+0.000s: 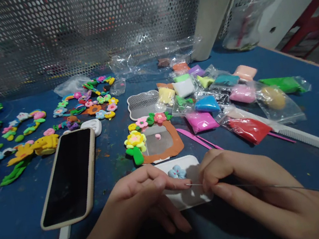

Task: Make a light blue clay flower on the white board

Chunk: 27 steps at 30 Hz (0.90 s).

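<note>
My left hand (148, 195) rests on the blue table with its fingers pressed on the left edge of a small white board (192, 198). A light blue clay flower (177, 171) lies on that board. My right hand (235, 180) is closed in a pinch on a thin metal needle tool (251, 185), whose tip points left toward my left fingertip just below the flower. Beyond the board lies a small mirror (159, 141) with an orange-brown clay frame, a yellow flower and pink flowers on it.
A phone (69, 176) with a cable lies at the left. Several clay figures (29, 148) are spread at the far left. Bags of coloured clay (206, 105), a white comb (304, 137), pink sticks (195, 138) and a perforated metal wall (70, 32) lie beyond.
</note>
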Tool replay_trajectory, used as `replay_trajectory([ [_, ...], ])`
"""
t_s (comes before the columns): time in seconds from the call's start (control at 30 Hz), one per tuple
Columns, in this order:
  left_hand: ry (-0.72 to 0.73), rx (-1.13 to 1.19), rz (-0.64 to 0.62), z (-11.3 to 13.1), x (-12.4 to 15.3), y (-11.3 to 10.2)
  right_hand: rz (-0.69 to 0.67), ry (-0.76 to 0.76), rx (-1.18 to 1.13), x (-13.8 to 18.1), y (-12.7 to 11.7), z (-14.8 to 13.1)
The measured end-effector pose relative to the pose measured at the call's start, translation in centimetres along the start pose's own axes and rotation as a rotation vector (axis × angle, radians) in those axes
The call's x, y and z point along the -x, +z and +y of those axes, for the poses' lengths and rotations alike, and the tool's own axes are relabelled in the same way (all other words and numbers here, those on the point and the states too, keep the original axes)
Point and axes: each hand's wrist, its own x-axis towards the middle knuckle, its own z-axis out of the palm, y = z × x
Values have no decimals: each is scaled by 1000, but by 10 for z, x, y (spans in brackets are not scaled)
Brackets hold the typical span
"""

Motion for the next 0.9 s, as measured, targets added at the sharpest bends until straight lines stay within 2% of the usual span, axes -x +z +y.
replay_trajectory([
  [0.33,-50,22,4,3,1,1,27,-45,-10,-2,-2,-2],
  [0.47,-47,40,2,3,1,1,55,-1,-24,0,-1,-2],
  [0.9,-44,-7,15,2,1,1,-12,60,-10,1,0,2],
])
